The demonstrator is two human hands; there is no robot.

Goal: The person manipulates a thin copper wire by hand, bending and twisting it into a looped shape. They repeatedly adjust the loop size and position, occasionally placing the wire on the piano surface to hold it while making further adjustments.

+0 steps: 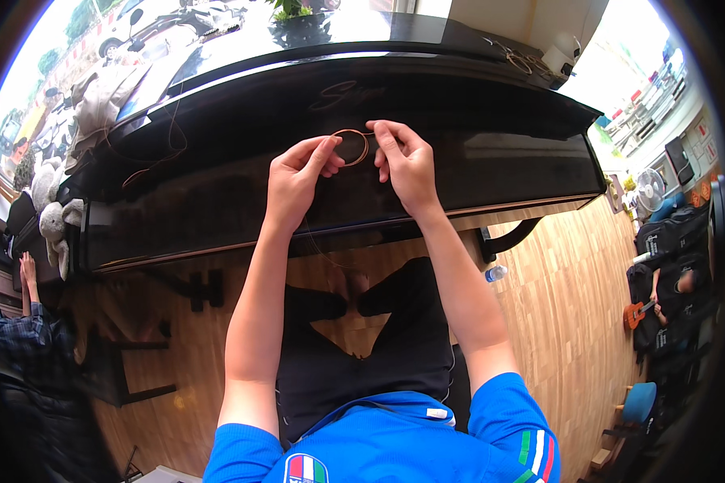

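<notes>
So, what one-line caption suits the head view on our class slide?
Left hand and right hand hold a thin copper-coloured coil before a glossy black piano.

Head view: fisheye, left unit of a head-worn pair; faces down and forward over the wearer's own lap. Blue shirt [395, 443], bottom centre, is close to the lens. Bare forearms [254, 314] run up-frame to left hand [294, 177] and right hand [409, 169], upper centre, mid-range. Black piano [217, 213] spans upper half just beyond, edges bowed. Wood floor [560, 282], right of centre, lies farther off. Frame corners dark.
</notes>
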